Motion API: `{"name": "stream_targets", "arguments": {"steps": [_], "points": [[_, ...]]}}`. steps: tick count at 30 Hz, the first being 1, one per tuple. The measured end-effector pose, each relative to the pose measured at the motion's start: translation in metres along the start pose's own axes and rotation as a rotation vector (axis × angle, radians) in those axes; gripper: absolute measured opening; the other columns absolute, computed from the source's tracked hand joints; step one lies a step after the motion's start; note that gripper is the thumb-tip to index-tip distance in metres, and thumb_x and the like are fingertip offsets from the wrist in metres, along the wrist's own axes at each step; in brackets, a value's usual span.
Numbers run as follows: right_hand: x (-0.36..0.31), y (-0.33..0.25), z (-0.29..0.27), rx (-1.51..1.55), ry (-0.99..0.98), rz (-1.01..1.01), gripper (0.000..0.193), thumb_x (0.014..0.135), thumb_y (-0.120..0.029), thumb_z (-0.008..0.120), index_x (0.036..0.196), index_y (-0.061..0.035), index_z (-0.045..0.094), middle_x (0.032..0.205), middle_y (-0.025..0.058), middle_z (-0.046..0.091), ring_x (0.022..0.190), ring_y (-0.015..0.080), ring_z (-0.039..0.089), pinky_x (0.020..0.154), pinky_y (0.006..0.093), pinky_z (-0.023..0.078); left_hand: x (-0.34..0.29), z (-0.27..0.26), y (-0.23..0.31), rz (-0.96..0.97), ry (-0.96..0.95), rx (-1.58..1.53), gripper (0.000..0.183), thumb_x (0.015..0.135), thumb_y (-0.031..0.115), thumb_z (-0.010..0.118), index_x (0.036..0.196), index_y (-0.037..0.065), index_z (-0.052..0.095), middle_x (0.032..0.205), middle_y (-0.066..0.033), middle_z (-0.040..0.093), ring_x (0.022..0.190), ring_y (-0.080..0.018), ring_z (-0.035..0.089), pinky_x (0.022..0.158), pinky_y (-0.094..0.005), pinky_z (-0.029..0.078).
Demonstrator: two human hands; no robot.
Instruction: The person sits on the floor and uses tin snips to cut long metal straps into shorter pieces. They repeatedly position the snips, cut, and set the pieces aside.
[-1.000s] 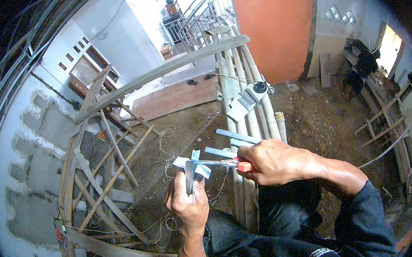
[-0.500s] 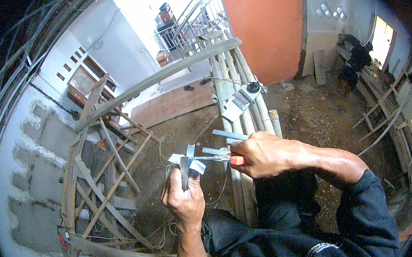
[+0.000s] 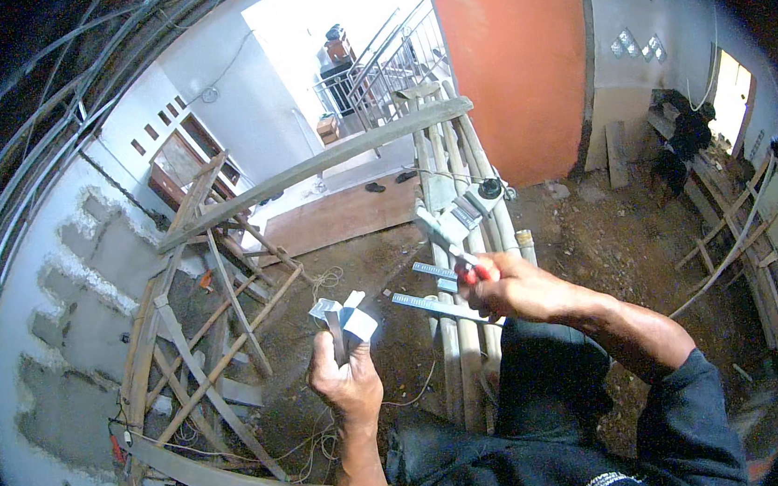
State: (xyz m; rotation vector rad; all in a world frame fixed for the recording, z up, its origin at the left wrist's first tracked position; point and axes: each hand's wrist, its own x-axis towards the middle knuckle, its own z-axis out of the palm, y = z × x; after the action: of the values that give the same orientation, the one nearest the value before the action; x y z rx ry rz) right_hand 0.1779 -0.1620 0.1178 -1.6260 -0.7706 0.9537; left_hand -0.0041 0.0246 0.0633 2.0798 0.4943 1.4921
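My left hand (image 3: 344,378) pinches a short piece of thin metal channel (image 3: 335,327) upright between thumb and fingers. Bent flaps stick out from its top end. To the right, my right hand (image 3: 515,285) is closed around red-handled snips (image 3: 478,272), blurred by motion, with the metal end pointing up and away. The snips are apart from the channel. Just left of and below my right hand, two perforated metal strips (image 3: 413,301) rest over the bamboo poles (image 3: 453,368).
A grey boxy device (image 3: 463,213) with a black round part sits farther along the poles. At left stands a wooden frame (image 3: 205,373), with a long plank (image 3: 325,160) reaching across to the poles. Loose cord (image 3: 319,442) lies on the dirt floor. Timber (image 3: 731,201) lines the right wall.
My right hand has drawn the snips away from the channel, to the right, and turned them upward. The left hand still holds the channel, now tilted slightly differently. The view has shifted a little.
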Motion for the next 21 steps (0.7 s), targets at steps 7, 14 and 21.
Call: {"name": "stream_targets", "arguments": {"steps": [7, 14, 21], "points": [[0.016, -0.01, 0.018, 0.304, -0.013, -0.245, 0.026, 0.086, -0.013, 0.077, 0.091, -0.0116, 0.051, 0.076, -0.0053, 0.05, 0.068, 0.0075, 0.048, 0.062, 0.0279, 0.043, -0.02, 0.017, -0.007, -0.018, -0.098, -0.325, 0.017, 0.083, 0.004, 0.069, 0.1, 0.001, 0.068, 0.092, -0.0044, 0.068, 0.081, -0.0154, 0.064, 0.074, -0.0306, 0.052], [0.021, -0.013, 0.031, 0.176, 0.058, -0.302, 0.028, 0.08, -0.005, 0.078, 0.098, -0.0064, 0.057, 0.084, -0.0029, 0.057, 0.079, 0.0088, 0.054, 0.072, 0.0286, 0.048, -0.029, 0.024, -0.016, -0.054, -0.217, -0.282, 0.012, 0.083, 0.006, 0.069, 0.094, 0.002, 0.069, 0.091, -0.0054, 0.07, 0.081, -0.0166, 0.067, 0.07, -0.0327, 0.053], [0.021, -0.007, 0.023, -0.5, 0.257, -0.735, 0.033, 0.075, -0.004, 0.078, 0.101, -0.0042, 0.057, 0.083, 0.0123, 0.06, 0.08, 0.0282, 0.064, 0.07, 0.0349, 0.05, -0.023, 0.039, -0.019, 0.084, -0.267, -0.194, 0.023, 0.085, 0.017, 0.07, 0.1, 0.0, 0.069, 0.091, -0.009, 0.071, 0.083, -0.0185, 0.067, 0.076, -0.0336, 0.052]]}}
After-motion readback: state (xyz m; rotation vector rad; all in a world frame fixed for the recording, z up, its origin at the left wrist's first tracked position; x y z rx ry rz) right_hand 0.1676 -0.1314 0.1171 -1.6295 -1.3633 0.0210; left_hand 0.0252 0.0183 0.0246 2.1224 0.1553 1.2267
